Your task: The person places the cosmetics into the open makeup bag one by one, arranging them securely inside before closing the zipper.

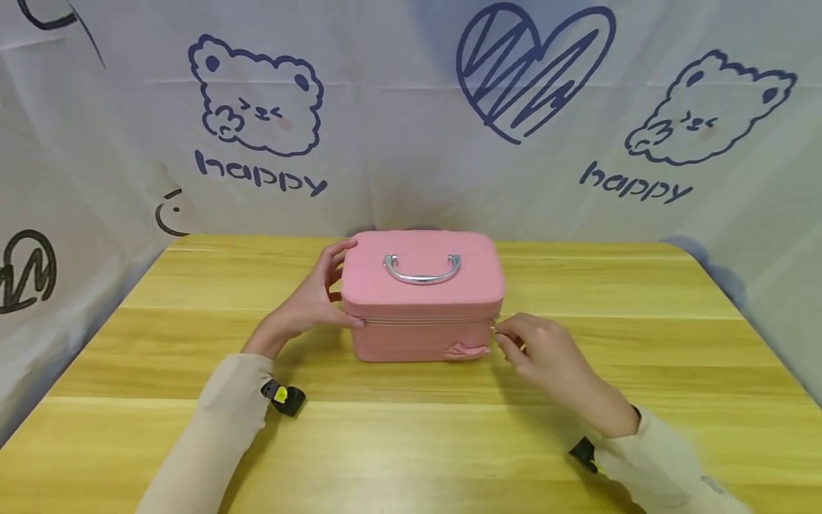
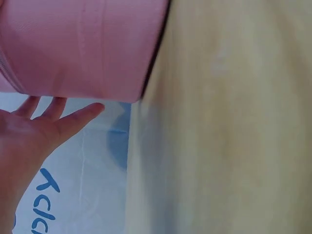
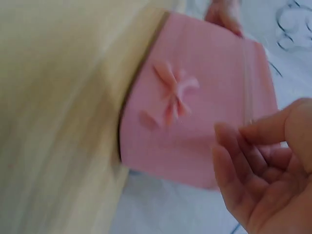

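A pink vanity case [image 1: 417, 339] stands upright on the table, its lid down and a silver carry handle [image 1: 422, 278] on top. At its left end, my left hand [image 1: 311, 300] grips the case, thumb on the front and fingers around toward the back. In the left wrist view, some fingers [image 2: 80, 117] of that hand lie against the case's side. My right hand [image 1: 555, 357] is at the front right corner, pinching the small zipper pull [image 1: 494, 328] between thumb and index finger. The fingertips hide most of the pull.
The wooden table [image 1: 398, 442] has a light wood grain. Behind it hangs a white cloth [image 1: 398, 143] with bear drawings, a heart and lettering. A pink bow [image 1: 467, 350] decorates the case's front, low on the right.
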A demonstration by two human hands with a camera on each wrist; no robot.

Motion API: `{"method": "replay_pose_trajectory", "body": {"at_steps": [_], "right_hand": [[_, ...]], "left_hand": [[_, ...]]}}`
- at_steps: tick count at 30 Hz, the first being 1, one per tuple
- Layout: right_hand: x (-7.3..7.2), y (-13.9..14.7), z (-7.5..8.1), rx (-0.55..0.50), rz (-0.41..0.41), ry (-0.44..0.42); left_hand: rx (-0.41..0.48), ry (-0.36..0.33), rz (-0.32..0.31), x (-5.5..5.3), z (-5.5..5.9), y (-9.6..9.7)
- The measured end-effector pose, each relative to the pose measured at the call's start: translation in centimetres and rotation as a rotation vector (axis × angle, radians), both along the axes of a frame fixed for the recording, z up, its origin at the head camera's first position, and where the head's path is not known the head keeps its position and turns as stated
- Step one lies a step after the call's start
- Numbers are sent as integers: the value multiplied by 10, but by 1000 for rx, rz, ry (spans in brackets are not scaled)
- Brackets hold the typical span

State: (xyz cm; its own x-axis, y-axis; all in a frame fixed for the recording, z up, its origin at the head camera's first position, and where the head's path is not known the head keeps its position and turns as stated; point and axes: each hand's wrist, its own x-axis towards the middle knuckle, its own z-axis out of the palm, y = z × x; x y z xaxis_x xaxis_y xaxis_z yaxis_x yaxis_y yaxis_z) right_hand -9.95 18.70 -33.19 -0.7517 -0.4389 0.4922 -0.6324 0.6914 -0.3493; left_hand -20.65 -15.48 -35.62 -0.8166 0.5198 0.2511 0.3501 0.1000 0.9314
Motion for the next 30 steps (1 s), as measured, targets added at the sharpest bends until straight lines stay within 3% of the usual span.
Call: {"method": "replay_pose_trajectory", "body": {"at_steps": [2, 5, 8, 16, 24, 30], "right_hand": [[-1, -5, -4, 15, -23, 73], [0, -8, -6, 34, -52, 115], [3, -11, -4, 33, -54, 124], [2, -32, 0, 53, 33, 134], [1, -45, 0, 60, 17, 113], [1, -50, 2, 58, 8, 144]], "left_hand": [[-5, 6, 8, 0, -1, 2], [-9, 8, 10, -1, -3, 5], [-18, 6, 13, 0, -2, 7], [-36, 5, 42, 5, -1, 11], [-34, 7, 41, 6, -3, 9], [-44, 3, 43, 5, -2, 9]]}}
